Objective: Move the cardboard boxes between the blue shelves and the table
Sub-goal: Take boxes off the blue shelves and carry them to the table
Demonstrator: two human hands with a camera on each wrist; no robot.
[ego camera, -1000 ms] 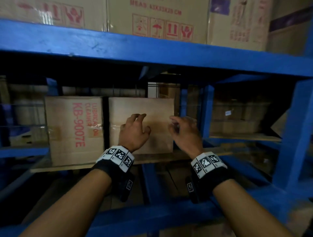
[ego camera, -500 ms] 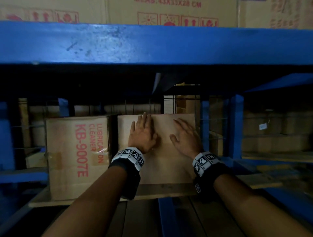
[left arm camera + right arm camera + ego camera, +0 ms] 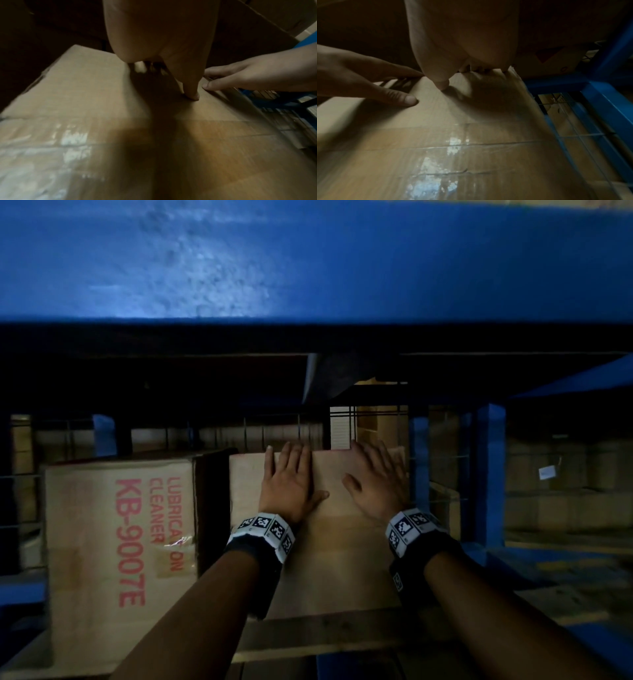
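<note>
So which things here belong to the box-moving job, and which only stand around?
Belonging to the job:
- plain brown cardboard box, on the shelf board
- left hand and right hand, both flat on its front face
- blue metal shelf beam

Standing around:
- cardboard box printed KB-9007E in red
- wire mesh

On the front of the left cardboard box [image 3: 116, 546], red print turned sideways is read as "KB-9007E" and "LUBRICATION CLEANER", the middle of "LUBRICATION" being covered by tape. Black-and-white square code markers are carried on both wristbands [image 3: 263, 530]
</note>
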